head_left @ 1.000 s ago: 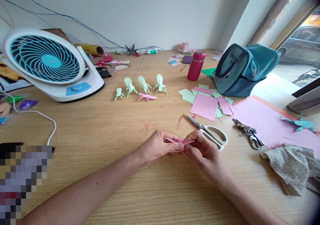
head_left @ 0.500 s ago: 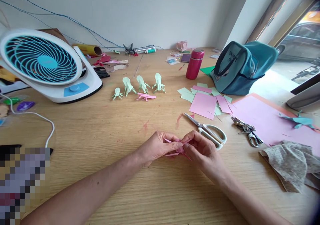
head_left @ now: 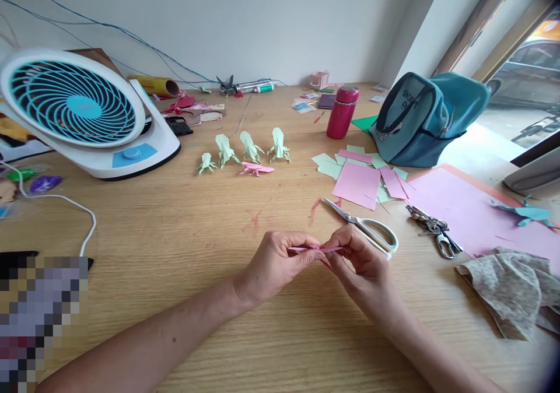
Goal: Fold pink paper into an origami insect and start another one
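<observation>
Between my two hands is a small piece of folded pink paper (head_left: 307,249) with thin pointed strips sticking out. My left hand (head_left: 280,265) pinches it between thumb and fingers from the left. From the other side, my right hand (head_left: 359,259) grips it the same way, its fingertips meeting those of the left; much of the paper is hidden behind the fingers. White-handled scissors (head_left: 378,234) lie just behind my right hand. Farther back stand several pale green folded paper insects (head_left: 247,146), with a pink paper insect (head_left: 257,169) in front of them.
To the left stands a white and blue fan (head_left: 144,154) with a white cord. Pink and green paper sheets (head_left: 356,184), a red flask (head_left: 342,113) and a teal bag (head_left: 420,125) are at the back right. Keys (head_left: 437,232) and a crumpled cloth (head_left: 507,288) lie on the right.
The pink paper has been turned in my fingers: its strips now lie nearly level, where before they splayed out. Both hands still hold it in about the same spot.
</observation>
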`<state>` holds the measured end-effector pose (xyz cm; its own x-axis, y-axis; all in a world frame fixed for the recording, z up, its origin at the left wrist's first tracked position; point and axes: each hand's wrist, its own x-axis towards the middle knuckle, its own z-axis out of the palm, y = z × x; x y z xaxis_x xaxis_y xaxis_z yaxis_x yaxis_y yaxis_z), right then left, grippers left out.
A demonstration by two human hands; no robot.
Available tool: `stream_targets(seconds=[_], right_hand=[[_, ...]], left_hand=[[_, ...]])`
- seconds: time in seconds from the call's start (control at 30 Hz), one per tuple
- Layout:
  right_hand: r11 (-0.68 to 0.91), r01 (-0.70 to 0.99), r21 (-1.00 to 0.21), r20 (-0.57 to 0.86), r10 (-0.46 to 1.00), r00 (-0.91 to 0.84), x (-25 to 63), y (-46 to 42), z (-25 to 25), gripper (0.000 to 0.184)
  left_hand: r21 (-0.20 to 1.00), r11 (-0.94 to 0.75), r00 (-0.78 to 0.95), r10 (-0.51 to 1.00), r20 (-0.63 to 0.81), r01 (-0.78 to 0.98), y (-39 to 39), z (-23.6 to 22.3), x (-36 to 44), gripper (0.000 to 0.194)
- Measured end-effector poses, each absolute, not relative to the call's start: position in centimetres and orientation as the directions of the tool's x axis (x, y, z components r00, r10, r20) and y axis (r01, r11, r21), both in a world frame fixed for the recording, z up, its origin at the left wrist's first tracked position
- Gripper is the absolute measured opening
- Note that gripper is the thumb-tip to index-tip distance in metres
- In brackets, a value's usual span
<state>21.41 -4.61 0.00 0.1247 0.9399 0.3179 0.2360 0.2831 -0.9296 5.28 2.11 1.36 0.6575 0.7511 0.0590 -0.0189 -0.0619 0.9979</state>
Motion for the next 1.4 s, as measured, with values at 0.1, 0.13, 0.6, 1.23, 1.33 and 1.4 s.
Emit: stream_targets(seconds=[0.1,0.13,0.6,1.23,1.33,1.4], right_hand=[[0.274,0.204,-0.94,0.308,0.938,0.158,21.4,-4.7,0.0,0.005],[0.263,0.191,-0.946,0.295,0.941,0.166,21.4,-4.7,0.0,0.005],[0.059,0.061,-0.996,0.058,0.998,-0.016,22.5,-4.7,0.7,0.015],[-0.255,-0.163,-0.953,-0.251,0.967,-0.043,22.5,-4.3,1.5,0.028],[-0.305,-0.174,-0.936,-0.297,0.952,-0.069,22.6,-4.4,1.5,0.03],[-0.314,-0.184,-0.931,-0.304,0.949,-0.081,22.6,-4.4,1.4,0.032]], left_hand=[[0.945,-0.326,0.653,0.72,0.236,0.018,2.0,1.4,5.0,0.015],[0.907,-0.421,0.657,0.692,0.301,0.028,2.1,1.5,4.9,0.016],[0.303,-0.933,0.724,0.344,0.598,0.193,3.6,2.8,3.5,0.014],[0.591,-0.806,0.725,0.425,0.542,0.032,3.4,2.4,4.4,0.007],[0.59,-0.807,0.714,0.428,0.554,0.026,3.3,2.5,4.4,0.007],[0.586,-0.81,0.71,0.425,0.561,0.022,3.2,2.5,4.4,0.007]])
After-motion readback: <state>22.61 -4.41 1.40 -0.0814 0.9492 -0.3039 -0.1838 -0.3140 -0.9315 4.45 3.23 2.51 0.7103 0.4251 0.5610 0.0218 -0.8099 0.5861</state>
